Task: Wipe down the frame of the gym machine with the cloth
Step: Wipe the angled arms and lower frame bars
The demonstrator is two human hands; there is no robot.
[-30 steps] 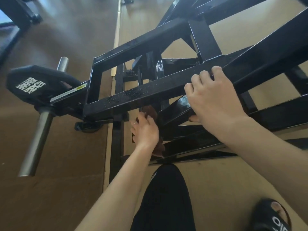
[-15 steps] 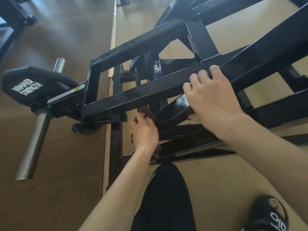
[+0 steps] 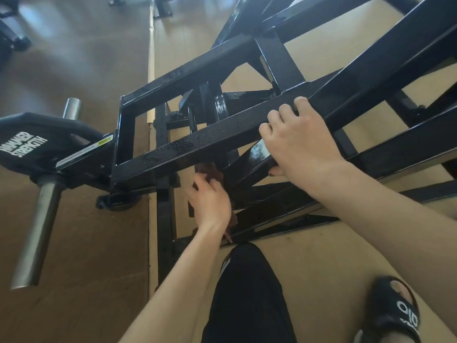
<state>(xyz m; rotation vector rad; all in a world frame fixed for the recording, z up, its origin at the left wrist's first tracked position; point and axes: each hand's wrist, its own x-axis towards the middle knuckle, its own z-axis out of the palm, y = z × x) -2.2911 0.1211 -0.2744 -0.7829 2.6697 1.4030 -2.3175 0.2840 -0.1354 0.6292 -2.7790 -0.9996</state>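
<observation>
Left hand (image 3: 210,201) holding brown cloth (image 3: 210,172) under black frame (image 3: 197,144)

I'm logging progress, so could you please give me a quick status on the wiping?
Left hand holds cloth against lower frame bar. Right hand grips upper bar, bracing. Droplets on upper bar. Nothing blocking.

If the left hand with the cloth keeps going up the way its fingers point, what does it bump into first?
Probably the underside of the wet black bar just above the left hand and brown cloth, though depth is hard to judge.
</observation>
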